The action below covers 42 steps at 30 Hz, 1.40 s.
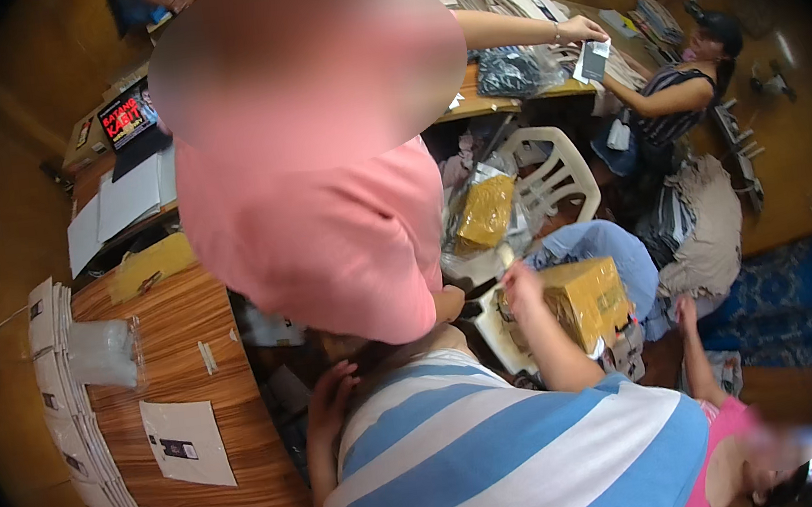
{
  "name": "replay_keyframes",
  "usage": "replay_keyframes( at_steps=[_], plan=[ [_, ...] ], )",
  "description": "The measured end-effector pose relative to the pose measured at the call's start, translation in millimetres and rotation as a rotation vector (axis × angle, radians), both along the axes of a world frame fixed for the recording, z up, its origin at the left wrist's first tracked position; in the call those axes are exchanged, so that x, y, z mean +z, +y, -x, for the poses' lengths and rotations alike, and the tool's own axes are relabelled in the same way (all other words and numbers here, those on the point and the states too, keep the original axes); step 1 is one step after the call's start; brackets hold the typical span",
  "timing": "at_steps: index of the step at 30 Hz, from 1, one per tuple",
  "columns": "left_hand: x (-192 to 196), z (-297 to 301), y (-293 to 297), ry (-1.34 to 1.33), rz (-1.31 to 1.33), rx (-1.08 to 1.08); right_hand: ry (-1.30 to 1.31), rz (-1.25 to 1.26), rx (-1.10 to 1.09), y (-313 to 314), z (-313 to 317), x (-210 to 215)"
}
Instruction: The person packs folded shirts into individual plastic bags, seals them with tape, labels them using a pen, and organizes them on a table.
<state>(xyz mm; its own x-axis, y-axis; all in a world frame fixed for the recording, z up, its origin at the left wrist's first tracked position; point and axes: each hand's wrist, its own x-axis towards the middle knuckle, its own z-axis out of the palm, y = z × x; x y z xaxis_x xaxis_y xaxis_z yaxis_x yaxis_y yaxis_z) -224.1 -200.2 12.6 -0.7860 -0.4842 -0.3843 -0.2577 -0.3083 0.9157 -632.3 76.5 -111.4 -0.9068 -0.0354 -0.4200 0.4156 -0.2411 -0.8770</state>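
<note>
My left hand (pixel 329 394) rests beside my body at the edge of the wooden table, its fingers apart and nothing seen in them. My right hand (pixel 524 286) is raised over a white plastic chair (pixel 509 344) and is slightly blurred. Its fingers are closed around a small pale object (pixel 506 256) whose kind I cannot make out. Just right of this hand, a taped brown cardboard box (pixel 587 303) sits on the chair. Behind it, a yellow-taped parcel (pixel 487 210) in clear plastic lies on another white chair (pixel 557 171).
A person in a pink shirt (pixel 314 234) stands close in front of me. On the wooden table (pixel 178 360) lies a flat cream package (pixel 188 443), with stacked packages (pixel 75 421) along its left edge. Another person (pixel 674 103) sits at the far right; one in bright pink (pixel 725 457) is lower right.
</note>
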Motion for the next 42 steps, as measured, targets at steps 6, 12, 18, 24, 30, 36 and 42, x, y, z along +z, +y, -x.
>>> replay_keyframes(
  at_steps=[6,12,18,24,30,36,42],
  plan=[
    [5,-13,-28,-0.074,-0.148,-0.307,-0.104,-0.406,0.562,-30,-192,48],
    [13,-26,-32,-0.107,-0.296,-0.379,-0.016,-0.551,0.616,-24,-241,81],
    [-2,-46,-39,-0.032,-0.350,-0.451,0.939,-0.663,1.201,-77,-275,181],
    [57,-76,-57,0.263,-0.247,0.124,1.739,-0.387,1.466,-211,-289,243],
    [138,-134,-99,0.365,0.224,0.461,1.417,0.095,1.200,-332,-336,302],
    [171,-191,-105,0.187,0.398,0.678,0.513,0.526,1.948,-412,-357,293],
    [183,-213,-91,0.188,0.653,0.997,0.392,0.709,2.220,-463,-396,305]
  ],
)
